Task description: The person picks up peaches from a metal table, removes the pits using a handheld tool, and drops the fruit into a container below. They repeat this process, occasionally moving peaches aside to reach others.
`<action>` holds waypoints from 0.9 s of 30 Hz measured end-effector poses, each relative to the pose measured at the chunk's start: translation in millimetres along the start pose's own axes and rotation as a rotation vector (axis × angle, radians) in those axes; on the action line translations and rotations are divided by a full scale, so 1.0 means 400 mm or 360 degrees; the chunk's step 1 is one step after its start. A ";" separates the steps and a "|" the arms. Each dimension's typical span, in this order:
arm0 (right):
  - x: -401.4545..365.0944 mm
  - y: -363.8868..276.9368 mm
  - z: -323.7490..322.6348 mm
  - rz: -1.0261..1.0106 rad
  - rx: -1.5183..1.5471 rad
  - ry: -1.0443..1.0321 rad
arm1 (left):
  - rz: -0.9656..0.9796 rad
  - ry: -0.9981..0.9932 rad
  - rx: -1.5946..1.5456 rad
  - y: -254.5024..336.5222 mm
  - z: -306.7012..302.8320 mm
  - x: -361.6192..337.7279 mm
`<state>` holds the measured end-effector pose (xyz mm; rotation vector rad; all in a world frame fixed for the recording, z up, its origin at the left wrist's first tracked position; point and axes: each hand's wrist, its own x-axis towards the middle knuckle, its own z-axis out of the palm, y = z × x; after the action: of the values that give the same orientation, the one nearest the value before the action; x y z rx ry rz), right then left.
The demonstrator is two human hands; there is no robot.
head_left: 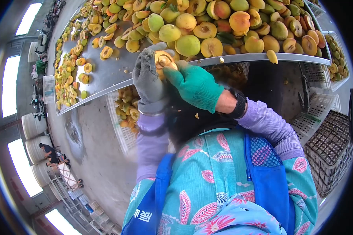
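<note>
In front of the metal sorting table (227,59), my left hand (148,74), in a dirty grey glove, is closed around a cut peach half (164,62) with orange flesh. My right hand (198,84), in a green knitted glove, is closed with its thumb pressed at the fruit's cut face. A thin curved edge shows at that face; I cannot make out whether it is a small tool. Right behind both hands lie whole and halved peaches (188,45), yellow, green and red-blushed. Small scraps hang or fall below my right hand.
Under the table stands a white crate (119,121) of cut fruit. To the right are another fruit-filled crate (337,58), a tilted white crate (312,115) and a dark crate (329,150). Far left, people (51,154) are beside a cart (68,176) and large tubs (34,125).
</note>
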<state>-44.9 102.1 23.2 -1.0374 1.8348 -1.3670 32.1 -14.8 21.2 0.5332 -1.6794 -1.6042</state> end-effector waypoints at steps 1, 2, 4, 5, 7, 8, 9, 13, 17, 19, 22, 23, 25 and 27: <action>-0.002 0.007 0.006 -0.0004 0.0004 0.0034 | -0.0096 0.0034 -0.0120 0.005 0.007 0.001; -0.004 0.014 0.014 -0.0007 0.0010 0.0072 | -0.0054 0.0039 -0.0024 0.006 0.013 0.000; -0.008 0.026 0.045 0.0171 0.0403 0.0039 | 0.0027 0.0049 0.0170 0.007 0.026 -0.006; -0.008 0.032 0.048 0.0226 0.0520 -0.0002 | 0.0054 0.0106 0.0153 0.008 0.040 -0.012; -0.007 0.041 0.042 0.0313 0.0675 -0.0100 | 0.0113 0.0229 0.0117 0.013 0.071 -0.021; -0.001 0.057 0.038 0.0223 0.0674 -0.0092 | 0.0002 0.0112 0.0035 0.022 0.072 -0.016; 0.004 0.073 0.034 0.0134 0.0673 -0.0083 | -0.0114 -0.0002 -0.0044 0.033 0.068 -0.012; -0.013 0.010 0.024 0.0757 0.1644 -0.0371 | -0.0450 -0.0050 -0.0069 0.018 0.040 0.012; -0.038 0.012 0.016 0.1100 0.2239 -0.0699 | -0.0668 -0.0463 -0.0192 0.015 0.016 0.031; -0.048 0.007 0.002 0.1108 0.2283 -0.0715 | -0.0912 -0.0599 -0.0282 -0.001 0.013 0.044; -0.044 0.026 0.011 0.0837 0.3073 -0.1249 | -0.0526 -0.0738 -0.0493 -0.001 0.026 0.015; -0.036 0.031 0.004 0.0812 0.3106 -0.1398 | -0.0811 -0.0545 -0.0795 0.002 0.027 0.011; -0.051 0.023 -0.005 0.0634 0.3017 -0.1587 | -0.0328 0.0231 -0.0320 0.018 0.014 -0.038; -0.074 0.028 -0.053 0.0651 0.2994 -0.1565 | -0.0294 0.0625 -0.0161 0.046 -0.063 -0.113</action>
<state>-50.3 139.7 18.8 -0.0826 -0.2760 -1.2119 83.3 3.9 27.4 0.9081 -1.2803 -1.5788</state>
